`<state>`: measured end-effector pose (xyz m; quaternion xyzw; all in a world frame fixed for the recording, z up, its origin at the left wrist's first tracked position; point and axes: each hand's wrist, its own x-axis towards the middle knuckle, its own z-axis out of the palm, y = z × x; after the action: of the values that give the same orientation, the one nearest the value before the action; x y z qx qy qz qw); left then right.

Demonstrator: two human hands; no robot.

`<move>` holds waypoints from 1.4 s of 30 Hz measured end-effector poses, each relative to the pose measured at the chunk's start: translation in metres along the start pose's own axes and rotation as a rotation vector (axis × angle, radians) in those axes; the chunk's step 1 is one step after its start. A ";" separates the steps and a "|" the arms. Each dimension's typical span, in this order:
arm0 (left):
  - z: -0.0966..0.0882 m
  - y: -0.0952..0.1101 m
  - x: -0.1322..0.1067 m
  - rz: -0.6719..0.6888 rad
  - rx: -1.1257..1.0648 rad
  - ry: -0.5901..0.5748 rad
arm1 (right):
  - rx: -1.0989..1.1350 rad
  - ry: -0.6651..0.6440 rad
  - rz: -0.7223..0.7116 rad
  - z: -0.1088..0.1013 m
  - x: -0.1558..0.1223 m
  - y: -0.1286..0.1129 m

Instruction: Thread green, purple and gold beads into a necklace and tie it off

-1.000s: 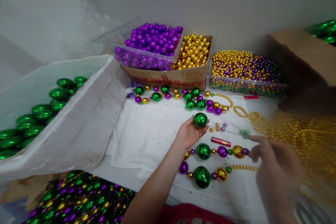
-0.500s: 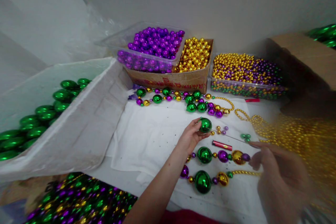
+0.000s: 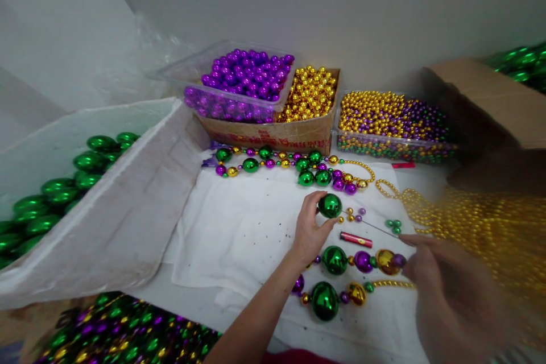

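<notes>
Between the thumb and fingers of my left hand (image 3: 313, 227) is a large shiny green bead (image 3: 330, 205). My right hand (image 3: 447, 296), blurred and close to the camera, pinches a long thin needle (image 3: 377, 227) that reaches left to the green bead. Whether its tip is inside the bead's hole I cannot tell. By my right fingertips, a purple bead (image 3: 398, 261) ends a strung row of green, purple and gold beads. Below the held bead lie loose small gold beads (image 3: 350, 215), small green beads (image 3: 393, 226) and a red lighter (image 3: 356, 239).
A foam box (image 3: 140, 227) of green beads stands left. At the back are a clear tub (image 3: 239, 103) of purple beads, a cardboard box (image 3: 264, 132) of gold ones and a tub of mixed small beads (image 3: 392, 125). A finished-looking bead strand (image 3: 251, 165) lies on the white cloth (image 3: 230, 227).
The whole view has shifted slightly. My left fingers have changed their hold, leaving more of the green bead showing. My right hand keeps its pinch on the needle.
</notes>
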<state>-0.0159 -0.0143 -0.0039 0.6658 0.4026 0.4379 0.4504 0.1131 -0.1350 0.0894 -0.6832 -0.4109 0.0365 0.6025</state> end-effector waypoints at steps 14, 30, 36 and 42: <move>-0.006 -0.003 0.001 0.160 0.279 0.102 | -0.186 -0.249 -0.491 0.007 0.009 -0.013; -0.013 0.004 0.002 0.146 0.336 0.151 | -0.161 -0.290 -0.526 0.027 0.016 -0.018; -0.013 0.004 0.001 0.149 0.325 0.144 | -0.212 -0.323 -0.556 0.033 0.013 -0.010; -0.013 0.004 0.001 0.141 0.314 0.138 | -0.193 -0.324 -0.552 0.042 0.012 -0.004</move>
<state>-0.0274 -0.0118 0.0033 0.7231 0.4483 0.4445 0.2804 0.0957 -0.0954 0.0870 -0.5855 -0.6724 -0.0591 0.4490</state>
